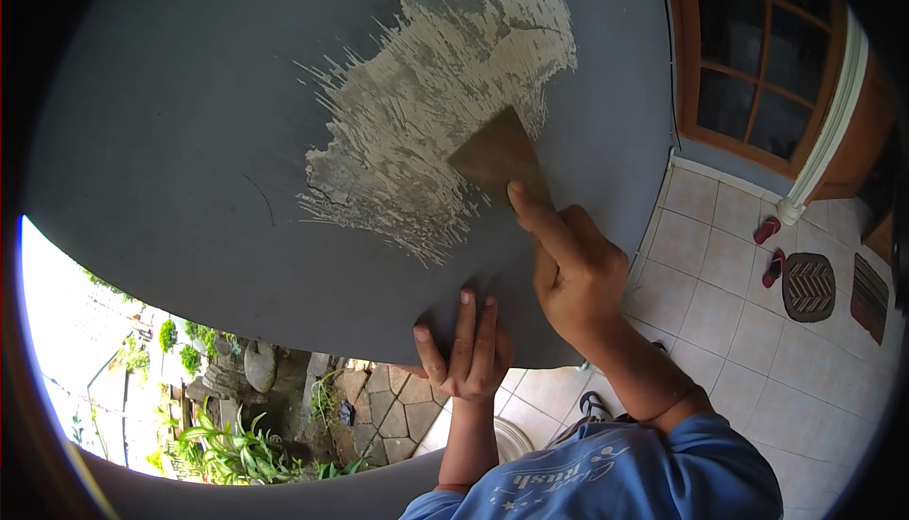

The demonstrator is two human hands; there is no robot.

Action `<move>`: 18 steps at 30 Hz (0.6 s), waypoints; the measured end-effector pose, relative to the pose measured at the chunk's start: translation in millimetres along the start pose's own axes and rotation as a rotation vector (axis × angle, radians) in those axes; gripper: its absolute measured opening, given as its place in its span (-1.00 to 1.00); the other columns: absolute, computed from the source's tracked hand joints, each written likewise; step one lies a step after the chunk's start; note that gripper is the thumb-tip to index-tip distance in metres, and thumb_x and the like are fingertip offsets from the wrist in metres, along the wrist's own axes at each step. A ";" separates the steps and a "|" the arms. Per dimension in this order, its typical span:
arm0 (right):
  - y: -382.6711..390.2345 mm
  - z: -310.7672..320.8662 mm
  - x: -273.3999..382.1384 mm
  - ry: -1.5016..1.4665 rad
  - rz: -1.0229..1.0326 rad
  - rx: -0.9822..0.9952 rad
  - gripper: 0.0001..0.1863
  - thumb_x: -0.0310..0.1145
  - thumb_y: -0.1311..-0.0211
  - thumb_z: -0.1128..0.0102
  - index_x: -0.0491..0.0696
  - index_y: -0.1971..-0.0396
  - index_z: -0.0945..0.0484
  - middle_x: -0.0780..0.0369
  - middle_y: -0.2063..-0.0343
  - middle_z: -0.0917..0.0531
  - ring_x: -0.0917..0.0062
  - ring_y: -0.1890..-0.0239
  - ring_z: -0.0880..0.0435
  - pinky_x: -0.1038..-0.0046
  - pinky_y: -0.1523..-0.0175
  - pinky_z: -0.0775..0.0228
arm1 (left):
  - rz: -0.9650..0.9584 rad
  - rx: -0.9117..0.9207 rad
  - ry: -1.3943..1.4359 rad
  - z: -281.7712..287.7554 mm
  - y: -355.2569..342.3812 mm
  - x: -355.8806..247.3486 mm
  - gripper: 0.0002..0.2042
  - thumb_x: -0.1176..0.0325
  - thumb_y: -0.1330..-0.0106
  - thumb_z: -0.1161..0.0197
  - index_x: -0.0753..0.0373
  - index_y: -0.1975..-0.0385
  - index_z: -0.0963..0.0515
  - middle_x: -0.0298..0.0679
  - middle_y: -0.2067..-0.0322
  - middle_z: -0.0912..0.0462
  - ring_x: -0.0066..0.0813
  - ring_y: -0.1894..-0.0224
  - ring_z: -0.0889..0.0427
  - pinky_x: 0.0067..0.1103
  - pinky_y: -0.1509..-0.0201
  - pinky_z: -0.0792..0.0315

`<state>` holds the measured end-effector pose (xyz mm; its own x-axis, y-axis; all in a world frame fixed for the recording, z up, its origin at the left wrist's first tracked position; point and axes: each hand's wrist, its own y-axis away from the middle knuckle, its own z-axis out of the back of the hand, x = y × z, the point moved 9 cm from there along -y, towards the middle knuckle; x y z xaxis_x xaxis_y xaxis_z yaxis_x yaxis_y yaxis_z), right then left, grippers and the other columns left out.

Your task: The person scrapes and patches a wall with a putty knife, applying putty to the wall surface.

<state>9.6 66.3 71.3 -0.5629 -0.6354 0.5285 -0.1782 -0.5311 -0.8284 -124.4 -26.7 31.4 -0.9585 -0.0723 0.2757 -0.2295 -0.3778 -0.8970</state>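
My right hand [582,278] grips a putty knife [500,149] with a broad brownish blade, the index finger laid along it. The blade lies against the lower right part of a rough, pale patch [407,113] on a grey wall [189,179]. Streaks and ragged edges surround the patch, and a dark crack shows near its lower left. The knife's handle is mostly hidden in my fist. Below the patch, my left hand [464,354] rests with outstretched fingers on the wall near its lower edge, holding nothing.
A wood-framed window [762,46] and a white column [838,108] stand at the right. Red sandals [772,267] and a doormat [809,286] lie on the tiled floor [729,302]. Plants [237,444] and stone paving [388,411] are at the lower left.
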 end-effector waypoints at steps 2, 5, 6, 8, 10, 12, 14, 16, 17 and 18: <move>0.1 6.3 11.8 0.022 0.007 0.049 -0.46 -0.52 -0.02 -0.19 0.21 -0.08 -0.57 0.32 0.64 -0.39 0.55 0.73 -0.46 0.47 0.65 -0.35 | -0.017 0.001 -0.026 2.8 -0.3 5.9 -0.83 0.36 -0.11 -0.26 -0.07 0.36 -0.73 -0.51 0.07 -0.68 0.00 -0.41 -0.07 -0.03 -0.47 0.30; 24.7 11.4 10.6 0.068 -0.007 0.142 -0.45 -0.52 -0.02 -0.19 0.20 -0.08 -0.56 0.31 0.64 -0.38 0.55 0.73 -0.46 0.47 0.65 -0.34 | -0.042 -0.025 -0.034 5.6 -2.6 4.2 -0.83 0.38 -0.11 -0.26 -0.07 0.36 -0.73 -0.50 0.08 -0.68 0.02 -0.41 -0.07 -0.05 -0.47 0.23; 31.1 7.0 6.6 0.075 -0.041 0.197 -0.46 -0.53 -0.01 -0.19 0.19 -0.07 -0.57 0.31 0.63 -0.38 0.55 0.73 -0.46 0.47 0.66 -0.34 | -0.044 -0.011 -0.011 5.2 -0.1 5.7 -0.83 0.37 -0.11 -0.27 -0.07 0.36 -0.73 -0.51 0.08 -0.68 0.01 -0.41 -0.07 -0.04 -0.47 0.26; 20.3 1.8 5.4 0.065 -0.011 0.132 -0.46 -0.53 -0.02 -0.19 0.19 -0.07 -0.57 0.31 0.64 -0.38 0.55 0.74 -0.46 0.46 0.66 -0.34 | -0.043 0.008 0.023 2.6 2.6 4.5 -0.83 0.37 -0.11 -0.27 -0.08 0.36 -0.73 -0.51 0.08 -0.68 0.00 -0.41 -0.07 -0.02 -0.47 0.28; 2.9 3.7 6.0 0.070 0.011 0.062 -0.47 -0.53 -0.02 -0.19 0.19 -0.07 -0.57 0.31 0.64 -0.37 0.55 0.75 -0.45 0.46 0.67 -0.33 | -0.043 -0.011 0.040 2.7 0.5 1.0 -0.83 0.37 -0.10 -0.28 -0.09 0.36 -0.73 -0.53 0.09 -0.69 -0.02 -0.41 -0.07 0.00 -0.47 0.31; -13.7 5.3 11.1 0.014 0.014 0.028 -0.48 -0.51 -0.03 -0.19 0.20 -0.06 -0.58 0.32 0.65 -0.37 0.53 0.76 -0.44 0.44 0.68 -0.33 | -0.045 -0.027 0.031 4.7 -1.0 0.2 -0.83 0.38 -0.09 -0.28 -0.08 0.37 -0.73 -0.52 0.10 -0.69 -0.03 -0.41 -0.07 -0.03 -0.47 0.26; 1.5 10.0 13.7 0.033 -0.007 0.091 -0.47 -0.51 -0.03 -0.18 0.20 -0.08 -0.56 0.32 0.65 -0.37 0.53 0.75 -0.45 0.45 0.67 -0.33 | -0.051 -0.045 0.008 9.8 -1.9 4.8 -0.83 0.39 -0.09 -0.28 -0.08 0.37 -0.73 -0.52 0.10 -0.69 -0.04 -0.42 -0.07 -0.07 -0.47 0.22; 19.1 7.9 14.3 0.065 -0.018 0.154 -0.45 -0.51 -0.04 -0.18 0.20 -0.10 -0.55 0.31 0.64 -0.37 0.53 0.74 -0.46 0.45 0.66 -0.34 | -0.049 -0.027 0.026 8.3 0.8 5.5 -0.82 0.39 -0.08 -0.28 -0.08 0.38 -0.73 -0.53 0.10 -0.69 -0.04 -0.41 -0.07 -0.06 -0.48 0.27; 29.7 3.8 11.8 0.103 -0.010 0.164 -0.44 -0.50 -0.03 -0.18 0.21 -0.11 -0.54 0.31 0.64 -0.38 0.53 0.74 -0.46 0.46 0.66 -0.34 | -0.044 -0.029 0.025 7.6 1.4 5.3 -0.82 0.39 -0.08 -0.28 -0.08 0.38 -0.73 -0.53 0.10 -0.69 -0.04 -0.41 -0.07 -0.06 -0.48 0.27; 34.4 0.6 9.3 0.139 -0.002 0.175 -0.43 -0.50 -0.03 -0.18 0.21 -0.12 -0.53 0.30 0.63 -0.38 0.53 0.74 -0.46 0.46 0.66 -0.34 | -0.047 -0.012 0.023 5.4 1.6 6.2 -0.83 0.38 -0.08 -0.27 -0.08 0.38 -0.73 -0.54 0.10 -0.69 -0.04 -0.41 -0.08 -0.04 -0.48 0.31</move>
<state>-1.3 41.8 47.8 -0.6705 -0.5573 0.4897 -0.0436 -0.6293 -0.7759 -129.8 -32.7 33.5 -0.9501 -0.0335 0.3102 -0.2767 -0.3687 -0.8874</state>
